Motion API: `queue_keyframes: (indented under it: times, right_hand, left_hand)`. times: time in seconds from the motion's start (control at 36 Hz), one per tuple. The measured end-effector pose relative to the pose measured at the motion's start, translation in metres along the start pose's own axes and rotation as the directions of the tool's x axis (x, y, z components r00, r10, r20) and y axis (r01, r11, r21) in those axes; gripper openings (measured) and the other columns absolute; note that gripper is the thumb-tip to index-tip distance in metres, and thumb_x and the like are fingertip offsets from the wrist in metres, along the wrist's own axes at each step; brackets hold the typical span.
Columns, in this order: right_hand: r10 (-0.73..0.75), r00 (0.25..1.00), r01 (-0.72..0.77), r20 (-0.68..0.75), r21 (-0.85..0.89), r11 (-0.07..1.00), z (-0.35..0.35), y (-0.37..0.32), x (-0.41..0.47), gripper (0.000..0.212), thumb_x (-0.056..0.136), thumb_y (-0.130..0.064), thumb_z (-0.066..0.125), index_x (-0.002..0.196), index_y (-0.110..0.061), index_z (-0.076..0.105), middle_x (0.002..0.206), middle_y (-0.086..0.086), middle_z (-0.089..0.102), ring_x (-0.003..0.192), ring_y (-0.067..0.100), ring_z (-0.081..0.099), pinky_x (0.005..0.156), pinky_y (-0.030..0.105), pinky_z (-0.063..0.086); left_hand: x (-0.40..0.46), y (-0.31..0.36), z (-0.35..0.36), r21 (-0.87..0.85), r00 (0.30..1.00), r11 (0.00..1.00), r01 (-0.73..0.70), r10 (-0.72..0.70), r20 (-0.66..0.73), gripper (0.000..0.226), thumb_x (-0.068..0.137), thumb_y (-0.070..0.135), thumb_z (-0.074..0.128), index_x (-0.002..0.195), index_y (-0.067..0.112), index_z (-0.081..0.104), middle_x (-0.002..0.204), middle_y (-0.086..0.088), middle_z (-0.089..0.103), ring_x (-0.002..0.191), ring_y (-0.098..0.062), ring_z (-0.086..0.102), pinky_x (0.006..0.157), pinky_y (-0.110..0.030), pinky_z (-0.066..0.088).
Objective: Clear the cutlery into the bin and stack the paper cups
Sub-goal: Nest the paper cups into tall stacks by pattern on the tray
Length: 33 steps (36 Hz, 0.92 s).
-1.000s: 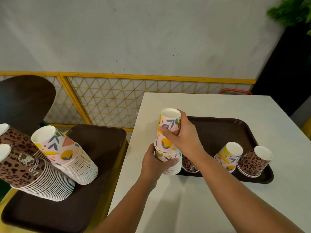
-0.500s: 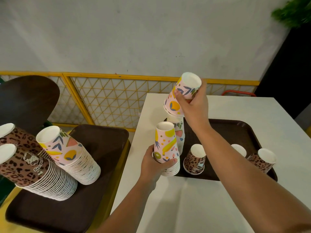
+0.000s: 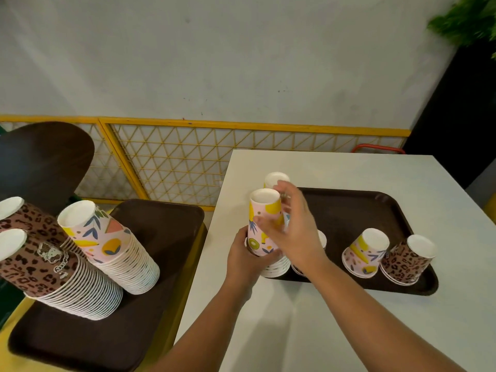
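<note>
Stacking paper cups at tray's [image 3: 349, 208] near-left corner.
Left hand [image 3: 245, 260] gripping cup stack [image 3: 261, 232]; right hand [image 3: 291, 232] pinching top cup, fingers loosely spread. Risk: crooked push tipping stack off table [image 3: 335, 326].

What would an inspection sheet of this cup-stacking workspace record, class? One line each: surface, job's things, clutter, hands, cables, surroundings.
Surface: white table bearing a brown tray.
Job's things: floral stack at the tray's corner; floral cup and leopard cup upside down on the tray.
Clutter: nothing seen.
Hands: left hand grips the stack's base; right hand at its upper part, fingers blurred.
Cables: nothing seen.
Surroundings: side tray with tall cup stacks; yellow lattice fence.
</note>
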State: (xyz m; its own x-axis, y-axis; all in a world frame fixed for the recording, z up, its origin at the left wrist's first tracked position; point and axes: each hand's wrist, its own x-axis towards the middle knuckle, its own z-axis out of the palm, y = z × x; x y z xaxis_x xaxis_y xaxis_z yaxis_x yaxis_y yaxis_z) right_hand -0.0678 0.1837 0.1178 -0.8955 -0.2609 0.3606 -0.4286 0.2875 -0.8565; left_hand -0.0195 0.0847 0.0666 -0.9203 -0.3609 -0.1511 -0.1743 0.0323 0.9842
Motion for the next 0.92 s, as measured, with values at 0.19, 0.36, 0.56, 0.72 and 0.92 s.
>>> queue_keyframes:
  times: [0.19, 0.36, 0.56, 0.72, 0.92]
  right_hand:
    - [0.143, 0.987, -0.139, 0.077, -0.058, 0.989, 0.002, 0.007, -0.002, 0.075, 0.074, -0.035, 0.074, 0.134, -0.020, 0.031, 0.123, -0.003, 0.052, 0.107, 0.008, 0.052, 0.084, 0.021, 0.047]
    - [0.128, 0.990, -0.127, 0.066, -0.018, 0.992, -0.001, 0.003, 0.004, 0.068, 0.077, -0.028, 0.073, 0.131, -0.016, 0.034, 0.112, -0.009, 0.050, 0.101, 0.005, 0.050, 0.068, 0.002, 0.040]
    - [0.116, 0.991, -0.117, 0.070, 0.013, 0.993, -0.001, 0.005, 0.010, 0.066, 0.079, -0.027, 0.071, 0.132, -0.014, 0.033, 0.113, -0.007, 0.052, 0.100, 0.007, 0.052, 0.067, 0.002, 0.042]
    - [0.069, 0.997, -0.070, 0.021, 0.054, 0.996, -0.006, -0.005, 0.024, 0.064, 0.079, -0.025, 0.070, 0.129, -0.010, 0.034, 0.104, -0.007, 0.054, 0.089, 0.003, 0.056, 0.065, 0.000, 0.042]
    - [-0.055, 0.985, 0.085, -0.165, 0.184, 0.979, -0.021, -0.036, 0.056, 0.052, 0.080, -0.016, 0.070, 0.117, -0.020, 0.033, 0.101, -0.014, 0.053, 0.087, -0.014, 0.056, 0.067, 0.002, 0.043]
  left_hand:
    - [-0.006, 0.008, 0.006, 0.023, 0.995, 0.996, -0.083, 0.082, 0.050, 0.076, 0.066, 0.012, 0.085, 0.130, 0.021, 0.046, 0.122, 0.006, 0.061, 0.112, -0.013, 0.058, 0.091, -0.025, 0.052]
    - [-0.008, 0.015, 0.007, 0.066, 0.991, 0.993, -0.100, 0.094, 0.094, 0.085, 0.065, 0.011, 0.085, 0.135, 0.023, 0.038, 0.122, 0.012, 0.054, 0.110, -0.006, 0.052, 0.090, -0.017, 0.047]
    - [-0.005, 0.009, 0.007, 0.120, 0.998, 0.992, -0.029, 0.023, 0.051, 0.066, 0.064, 0.019, 0.087, 0.115, 0.031, 0.045, 0.104, 0.019, 0.058, 0.093, -0.003, 0.058, 0.074, -0.010, 0.047]
    - [-0.004, 0.000, 0.004, 0.089, 0.999, 0.996, 0.002, -0.005, 0.037, 0.060, 0.063, 0.013, 0.087, 0.102, 0.035, 0.048, 0.098, 0.021, 0.061, 0.089, 0.002, 0.059, 0.063, -0.007, 0.047]
    - [-0.001, -0.008, -0.001, 0.062, 0.999, 0.998, 0.028, -0.029, 0.020, 0.062, 0.064, 0.007, 0.086, 0.110, 0.024, 0.049, 0.097, 0.017, 0.061, 0.078, 0.016, 0.060, 0.060, -0.004, 0.047]
